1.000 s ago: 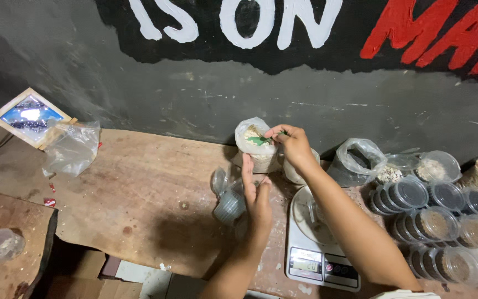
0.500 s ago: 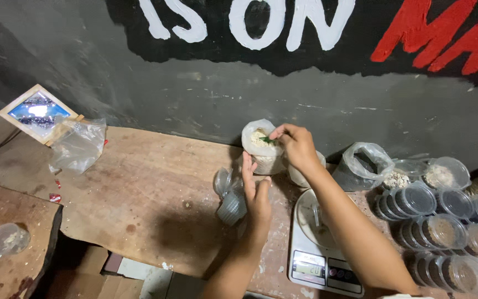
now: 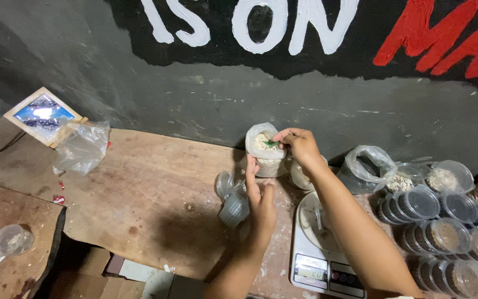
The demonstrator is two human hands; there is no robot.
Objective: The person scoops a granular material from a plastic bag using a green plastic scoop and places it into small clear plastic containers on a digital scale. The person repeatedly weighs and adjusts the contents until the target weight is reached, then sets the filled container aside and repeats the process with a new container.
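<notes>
Worn brown wooden tabletop (image 3: 139, 194) carries a white digital scale (image 3: 319, 252) at the near right and, far by the wall, a clear plastic bag of pale grain (image 3: 266, 149) standing upright, mouth up. The left hand (image 3: 260, 194) braces its side, fingers flat and released; the right hand (image 3: 301, 145) pinches a small green scoop (image 3: 271, 143) lying level at the mouth. Scooping seems underway; lifting out calls for a steady bag.

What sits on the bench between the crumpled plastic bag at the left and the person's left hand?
In the head view, between the crumpled plastic bag and the left hand: mostly bare wooden bench, then a stack of clear plastic cups beside the hand.
</notes>
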